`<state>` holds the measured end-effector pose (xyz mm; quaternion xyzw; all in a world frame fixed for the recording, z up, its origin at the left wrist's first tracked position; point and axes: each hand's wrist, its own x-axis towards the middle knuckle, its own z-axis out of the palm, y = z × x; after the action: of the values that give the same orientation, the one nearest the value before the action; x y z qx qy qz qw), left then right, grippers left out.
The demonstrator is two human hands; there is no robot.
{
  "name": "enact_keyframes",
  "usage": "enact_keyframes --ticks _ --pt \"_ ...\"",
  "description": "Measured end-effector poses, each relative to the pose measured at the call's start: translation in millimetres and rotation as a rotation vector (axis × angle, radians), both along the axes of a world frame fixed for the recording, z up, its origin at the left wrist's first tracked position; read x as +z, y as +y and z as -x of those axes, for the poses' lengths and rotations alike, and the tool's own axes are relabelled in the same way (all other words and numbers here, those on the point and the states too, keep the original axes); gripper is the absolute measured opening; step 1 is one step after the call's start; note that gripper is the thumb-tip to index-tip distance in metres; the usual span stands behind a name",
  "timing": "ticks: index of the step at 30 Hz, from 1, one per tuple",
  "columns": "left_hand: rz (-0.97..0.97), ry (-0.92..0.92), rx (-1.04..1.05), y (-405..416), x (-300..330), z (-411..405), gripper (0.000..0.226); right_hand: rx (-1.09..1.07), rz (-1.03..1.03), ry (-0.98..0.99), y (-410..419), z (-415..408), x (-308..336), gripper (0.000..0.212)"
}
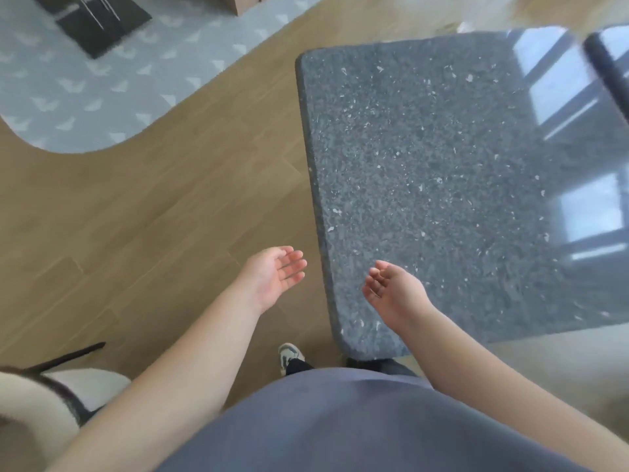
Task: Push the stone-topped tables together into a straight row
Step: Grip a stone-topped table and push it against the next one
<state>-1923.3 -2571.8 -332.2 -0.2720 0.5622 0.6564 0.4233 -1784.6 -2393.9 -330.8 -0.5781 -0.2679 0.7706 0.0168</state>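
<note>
both hands hanging loose, fingers spread, gripping nothing. left hand [275, 272] off the table [442, 185] edge, right hand [391, 291] over its near corner. 2nd table [609, 63] far beyond fingertips, gap showing, looks unaligned. push prob. not done yet.

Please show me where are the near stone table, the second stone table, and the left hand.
near stone table [442, 172], head view, middle of its speckled top
second stone table [609, 52], head view, its dark rounded edge
left hand [272, 277], head view, open palm
</note>
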Motion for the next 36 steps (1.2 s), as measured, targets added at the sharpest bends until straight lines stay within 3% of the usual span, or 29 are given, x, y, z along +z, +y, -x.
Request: enact_keyframes --ticks 5,13,24,33,36 --pt "0.013 -0.035 -0.127 17 -13 32 0.019 -0.169 -0.012 0.022 7 4 3 0.021" --pt "0.092 0.011 -0.326 67 -38 115 0.019 -0.422 0.188 0.128 15 62 -38 0.02" --pt "0.234 -0.037 -0.542 116 -60 220 0.013 -0.434 0.367 0.146 -13 180 -58 0.023" --pt "0.314 -0.021 -0.879 148 -75 303 0.042 -0.712 0.418 0.004 -22 217 -74 0.04" --pt "0.309 -0.093 -0.997 157 -80 338 0.05 -0.901 0.454 -0.008 -45 235 -75 0.058"
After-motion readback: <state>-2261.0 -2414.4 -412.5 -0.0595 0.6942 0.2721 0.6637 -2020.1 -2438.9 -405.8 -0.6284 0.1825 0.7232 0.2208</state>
